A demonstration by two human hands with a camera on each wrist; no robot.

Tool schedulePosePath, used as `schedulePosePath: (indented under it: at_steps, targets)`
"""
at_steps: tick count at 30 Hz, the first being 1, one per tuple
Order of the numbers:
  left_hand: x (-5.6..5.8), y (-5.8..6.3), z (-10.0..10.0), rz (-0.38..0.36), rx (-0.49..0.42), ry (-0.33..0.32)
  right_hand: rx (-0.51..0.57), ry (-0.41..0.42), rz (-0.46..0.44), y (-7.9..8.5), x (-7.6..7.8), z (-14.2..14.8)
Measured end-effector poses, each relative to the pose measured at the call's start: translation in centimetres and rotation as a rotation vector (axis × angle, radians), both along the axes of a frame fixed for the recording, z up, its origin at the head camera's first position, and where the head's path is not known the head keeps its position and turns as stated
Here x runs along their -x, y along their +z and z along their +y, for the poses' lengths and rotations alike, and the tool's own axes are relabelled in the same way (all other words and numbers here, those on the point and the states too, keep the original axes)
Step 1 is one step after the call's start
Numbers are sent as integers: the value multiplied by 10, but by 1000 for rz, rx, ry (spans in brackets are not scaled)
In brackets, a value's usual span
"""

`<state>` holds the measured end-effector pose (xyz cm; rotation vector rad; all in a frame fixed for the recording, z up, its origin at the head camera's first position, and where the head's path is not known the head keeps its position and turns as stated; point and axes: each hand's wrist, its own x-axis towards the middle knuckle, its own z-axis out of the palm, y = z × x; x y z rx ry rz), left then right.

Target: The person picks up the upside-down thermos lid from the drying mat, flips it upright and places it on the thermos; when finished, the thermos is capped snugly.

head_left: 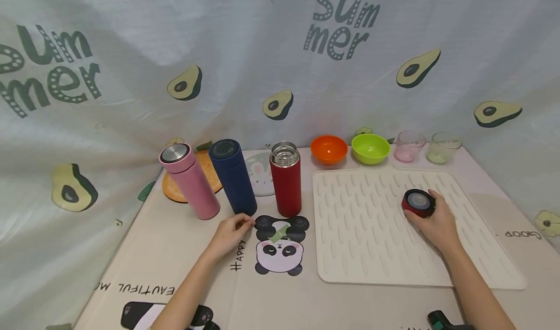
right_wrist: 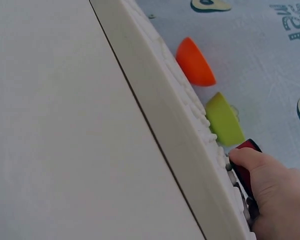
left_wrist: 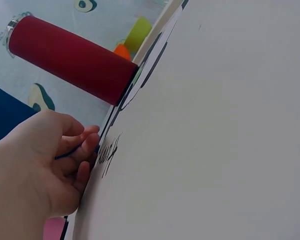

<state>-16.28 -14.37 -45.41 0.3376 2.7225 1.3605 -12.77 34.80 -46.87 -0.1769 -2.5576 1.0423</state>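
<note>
My right hand [head_left: 439, 223] grips a red and black bottle lid [head_left: 418, 203] by its sides, low over the ribbed white drying mat [head_left: 350, 252]. In the right wrist view the thumb lies along the lid [right_wrist: 244, 170], right at the mat's ridges. My left hand [head_left: 229, 234] rests on the table with loosely curled fingers and holds nothing. Just beyond it stands a blue thermos [head_left: 234, 179] with its lid on. The red thermos [head_left: 286, 186] stands upright to the right, uncapped, its steel neck showing. A pink thermos [head_left: 192, 186] with a steel-topped lid is at the left.
Behind the mat sit an orange bowl [head_left: 329, 150] and a green bowl [head_left: 370, 149]. To their right are a pink glass [head_left: 409, 147] and a greenish glass [head_left: 443, 148]. A printed curtain [head_left: 245, 38] hangs behind the table; the tablecloth [head_left: 280, 301] carries panda prints.
</note>
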Motion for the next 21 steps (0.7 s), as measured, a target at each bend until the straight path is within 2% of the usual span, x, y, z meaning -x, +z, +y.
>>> schedulePosePath:
  at_steps: [6, 10, 12, 16, 21]
  targets:
    - [-7, 0, 8, 45, 24, -44, 72, -59, 3, 3, -2, 1]
    - [-13, 11, 19, 42, 7, -68, 165, -75, -1, 12, 3, -5]
    - [-13, 21, 27, 58, -8, -71, 234, -51, 8, 21, 6, -12]
    - [-3, 42, 44, 116, -61, -89, 420, 68, 71, 41, 13, -32]
    - [17, 57, 68, 161, -156, -148, 667, 318, 141, 70, 22, -66]
